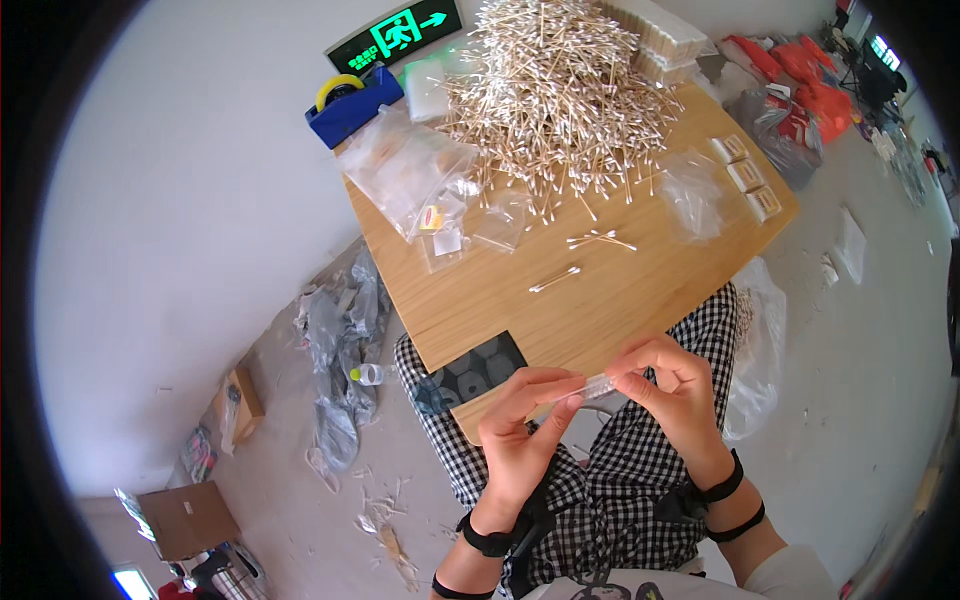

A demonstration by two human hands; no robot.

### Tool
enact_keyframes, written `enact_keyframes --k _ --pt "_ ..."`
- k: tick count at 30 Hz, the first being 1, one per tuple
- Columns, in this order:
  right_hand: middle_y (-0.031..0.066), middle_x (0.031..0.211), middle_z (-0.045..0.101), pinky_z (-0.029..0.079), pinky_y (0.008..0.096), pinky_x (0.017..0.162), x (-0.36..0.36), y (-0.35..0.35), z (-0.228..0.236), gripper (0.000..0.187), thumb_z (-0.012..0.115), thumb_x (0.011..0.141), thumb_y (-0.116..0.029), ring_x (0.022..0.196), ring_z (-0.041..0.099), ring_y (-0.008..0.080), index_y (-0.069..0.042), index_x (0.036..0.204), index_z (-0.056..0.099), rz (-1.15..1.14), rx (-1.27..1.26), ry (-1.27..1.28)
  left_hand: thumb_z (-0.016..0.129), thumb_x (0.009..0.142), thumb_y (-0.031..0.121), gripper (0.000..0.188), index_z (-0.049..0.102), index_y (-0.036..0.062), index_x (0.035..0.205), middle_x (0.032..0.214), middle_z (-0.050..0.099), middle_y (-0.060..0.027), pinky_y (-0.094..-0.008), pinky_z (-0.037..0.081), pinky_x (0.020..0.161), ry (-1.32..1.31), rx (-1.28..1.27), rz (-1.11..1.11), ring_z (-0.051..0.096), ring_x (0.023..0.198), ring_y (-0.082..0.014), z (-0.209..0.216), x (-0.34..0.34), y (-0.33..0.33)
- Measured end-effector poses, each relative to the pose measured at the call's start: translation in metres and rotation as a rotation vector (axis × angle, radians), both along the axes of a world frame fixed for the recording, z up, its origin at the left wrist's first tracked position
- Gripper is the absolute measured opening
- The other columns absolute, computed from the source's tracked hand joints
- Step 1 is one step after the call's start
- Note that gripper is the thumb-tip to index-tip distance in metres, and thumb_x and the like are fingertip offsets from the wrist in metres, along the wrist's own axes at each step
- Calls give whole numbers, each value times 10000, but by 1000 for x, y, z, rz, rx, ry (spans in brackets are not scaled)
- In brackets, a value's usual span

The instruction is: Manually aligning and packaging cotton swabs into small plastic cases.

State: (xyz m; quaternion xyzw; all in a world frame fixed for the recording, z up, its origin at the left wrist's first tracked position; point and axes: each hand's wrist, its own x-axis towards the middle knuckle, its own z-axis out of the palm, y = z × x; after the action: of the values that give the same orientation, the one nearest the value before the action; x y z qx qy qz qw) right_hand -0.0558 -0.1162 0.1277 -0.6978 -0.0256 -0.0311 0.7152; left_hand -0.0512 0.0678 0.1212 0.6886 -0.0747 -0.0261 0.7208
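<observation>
Just past the table's near edge, over my lap, my left hand and my right hand pinch a small, clear-looking plastic packet between thumbs and fingers. The fingers cover much of it, and its contents are too small to make out. Beyond my hands, a few loose cotton swabs lie on the wooden table, with a crossed group of cotton swabs farther back. A large heap of cotton swabs covers the far part of the table.
Plastic bags lie at the far left beside a blue tape dispenser. At the right are a crumpled clear bag and three small boxes. A dark patterned sheet overhangs the near left edge. Grey plastic lies on the floor.
</observation>
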Motion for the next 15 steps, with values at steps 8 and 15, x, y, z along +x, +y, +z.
enact_keyframes --k 8,15 --pt "109 1179 645 471 356 928 -15 -13 -13 394 780 720 -48 1116 606 257 -44 1093 651 72 -172 -172 670 864 5 179 717 12 1037 1130 651 -150 -342 484 906 42 -528 -180 612 1046 -247 -8 7 -3" --pt "94 1066 687 522 404 811 -15 -34 -7 323 700 692 -28 1017 667 264 -83 1008 660 -146 -763 -796 582 919 -20 265 623 -25 1181 1177 652 -129 -293 477 907 380 -402 13 624 1035 -182 -26 3 -7"
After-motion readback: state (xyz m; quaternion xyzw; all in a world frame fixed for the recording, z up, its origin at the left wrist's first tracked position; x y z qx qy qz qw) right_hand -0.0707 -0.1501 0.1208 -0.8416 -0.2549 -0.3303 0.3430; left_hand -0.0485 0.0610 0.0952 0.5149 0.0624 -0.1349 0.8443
